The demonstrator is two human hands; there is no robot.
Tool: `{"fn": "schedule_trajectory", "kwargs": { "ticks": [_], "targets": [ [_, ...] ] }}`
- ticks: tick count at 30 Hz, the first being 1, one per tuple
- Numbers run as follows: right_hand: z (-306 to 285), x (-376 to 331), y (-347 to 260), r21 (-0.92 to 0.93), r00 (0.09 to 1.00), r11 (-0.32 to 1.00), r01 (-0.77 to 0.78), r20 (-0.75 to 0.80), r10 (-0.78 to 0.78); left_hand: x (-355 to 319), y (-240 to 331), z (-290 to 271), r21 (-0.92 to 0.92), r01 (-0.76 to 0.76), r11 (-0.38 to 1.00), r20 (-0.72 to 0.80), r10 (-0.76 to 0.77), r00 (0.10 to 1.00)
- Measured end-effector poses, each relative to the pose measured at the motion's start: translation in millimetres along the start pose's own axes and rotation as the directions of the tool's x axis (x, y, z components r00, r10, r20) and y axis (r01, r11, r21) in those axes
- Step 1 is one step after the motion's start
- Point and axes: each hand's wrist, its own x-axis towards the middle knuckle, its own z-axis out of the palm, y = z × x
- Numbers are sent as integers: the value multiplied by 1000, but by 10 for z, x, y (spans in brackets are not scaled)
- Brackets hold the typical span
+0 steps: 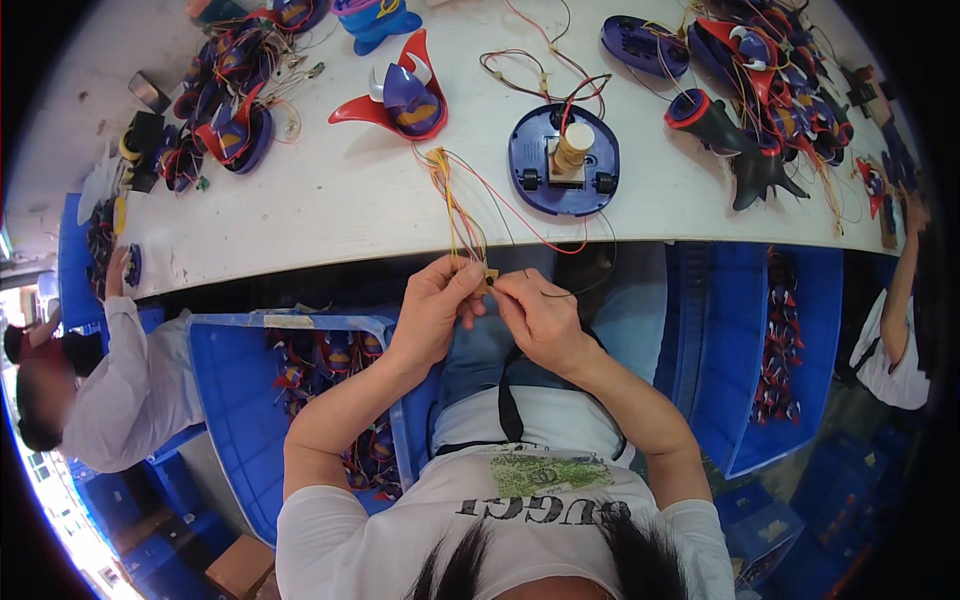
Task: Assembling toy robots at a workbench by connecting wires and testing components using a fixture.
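Just off the table's near edge, my left hand point(435, 303) pinches a small brown circuit board point(490, 280) between thumb and fingers. My right hand point(540, 315) is closed at the board's right side on a thin dark wire point(600, 278), which loops up toward a blue oval toy base point(525, 135). Its fingertips partly hide the board. A bundle of yellow and red wires point(445, 185) runs from the board onto the tabletop. The base lies with small black wheels and a pale cylinder facing up. Beyond the bundle sits a purple and red horned toy part point(412, 100).
Piles of wired toy parts lie on the white table point(320, 210) at left point(235, 110) and right point(790, 90). A dark figure-like part point(735, 145) rests near the right pile. Blue crates point(235, 420) with toy parts flank my legs. Other people point(140, 370) work at both sides.
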Motion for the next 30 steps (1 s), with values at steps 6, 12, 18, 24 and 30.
{"fn": "schedule_trajectory", "kwargs": {
  "ticks": [6,12,18,24,30],
  "targets": [
    [28,-11,22,-11,1000,1000,29,-2,-29,16,-40,-26,-1,-22,1000,22,22,1000],
    [3,-28,1,-8,1000,1000,24,-4,-24,2,-29,-15,-13,-24,1000,19,24,1000],
    [33,-46,53,19,998,998,-53,34,53,-14,-54,-3,132,-39,990,-12,41,999],
    [-620,93,-347,4,837,948,-319,470,280,-303,198,-2,837,-476,270,180,685,706],
    [-1083,911,-157,-48,962,961,-271,-46,269,547,647,269,738,-675,-20,510,671,538]
  ]
}}
